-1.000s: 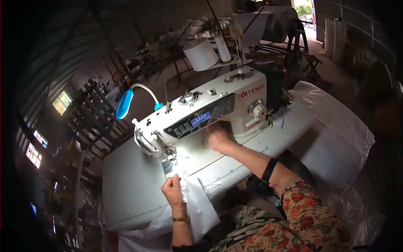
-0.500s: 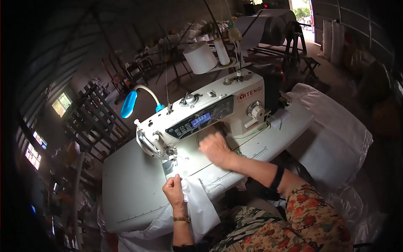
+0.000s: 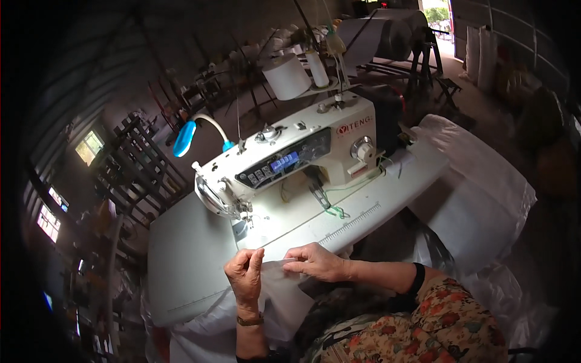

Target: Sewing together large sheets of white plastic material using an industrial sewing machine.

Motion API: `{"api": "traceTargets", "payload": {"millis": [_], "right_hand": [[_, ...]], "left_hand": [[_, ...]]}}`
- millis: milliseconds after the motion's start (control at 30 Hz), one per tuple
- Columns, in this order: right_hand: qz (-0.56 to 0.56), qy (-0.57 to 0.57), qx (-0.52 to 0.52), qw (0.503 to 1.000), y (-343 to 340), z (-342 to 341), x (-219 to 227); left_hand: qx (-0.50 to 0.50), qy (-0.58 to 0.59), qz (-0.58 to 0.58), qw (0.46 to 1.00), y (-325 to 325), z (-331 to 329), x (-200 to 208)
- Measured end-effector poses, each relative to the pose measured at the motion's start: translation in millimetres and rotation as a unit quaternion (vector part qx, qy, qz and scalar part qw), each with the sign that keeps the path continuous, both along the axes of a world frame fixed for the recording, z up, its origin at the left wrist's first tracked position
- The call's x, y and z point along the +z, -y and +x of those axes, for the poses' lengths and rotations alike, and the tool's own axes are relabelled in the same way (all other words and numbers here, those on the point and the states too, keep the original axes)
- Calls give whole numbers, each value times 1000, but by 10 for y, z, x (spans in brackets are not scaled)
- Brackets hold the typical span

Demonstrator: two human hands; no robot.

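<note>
My left hand [image 3: 244,277] is closed in a pinch at the upper edge of a thin white sheet [image 3: 279,297], just in front of the sewing table's edge. To its right, my right hand [image 3: 318,262] pinches the same edge between thumb and fingers. The sheet hangs from both hands toward my lap. Beyond them stands a white sewing machine [image 3: 354,162], its needle area [image 3: 247,219] brightly lit and apart from the sheet. Dark thread snips [image 3: 318,192] with a green cord [image 3: 336,212] lie on the machine bed, under the arm.
A blue-headed lamp [image 3: 185,139] bends over the machine's left end. Behind stand a large white thread cone [image 3: 285,77] and a slimmer spool [image 3: 317,69]. Translucent white sheeting [image 3: 478,193] drapes off the table's right side. Large rolls [image 3: 369,39] rest on a rack farther back.
My right hand has come down and left from the machine bed to the sheet's edge, uncovering the snips. My left hand still pinches the sheet, slightly farther left.
</note>
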State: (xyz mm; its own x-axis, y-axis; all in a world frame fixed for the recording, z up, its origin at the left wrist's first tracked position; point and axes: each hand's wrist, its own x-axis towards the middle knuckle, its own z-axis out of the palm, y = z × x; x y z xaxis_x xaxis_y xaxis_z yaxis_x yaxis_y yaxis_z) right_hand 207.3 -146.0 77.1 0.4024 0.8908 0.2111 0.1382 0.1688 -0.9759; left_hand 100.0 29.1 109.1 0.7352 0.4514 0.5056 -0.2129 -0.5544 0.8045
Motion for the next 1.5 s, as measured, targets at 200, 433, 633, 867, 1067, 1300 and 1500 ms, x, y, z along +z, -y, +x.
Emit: {"api": "traceTargets", "payload": {"millis": [200,433,633,867,1067,1300,1500], "right_hand": [[95,297,-168,935,274,-198,-71],[59,311,-117,941,876,-291,-612],[-292,186,-401,848,2229,-45,-1612],[-401,50,-579,708,3029,343,-2395],[-426,77,-425,795,3168,598,-2453],[-125,-106,-298,940,2368,247,-391],[-79,56,134,986,1547,-96,273]], "left_hand": [[-62,-123,366,921,529,-124,412],[-190,-237,221,927,849,-250,-25],[-234,-297,123,918,937,-346,-365],[-246,-303,73,918,1004,-244,-444],[-252,-279,76,923,1012,-178,-386],[-404,-152,-6,902,979,-308,-150],[-299,-177,97,933,1125,-391,74]]}}
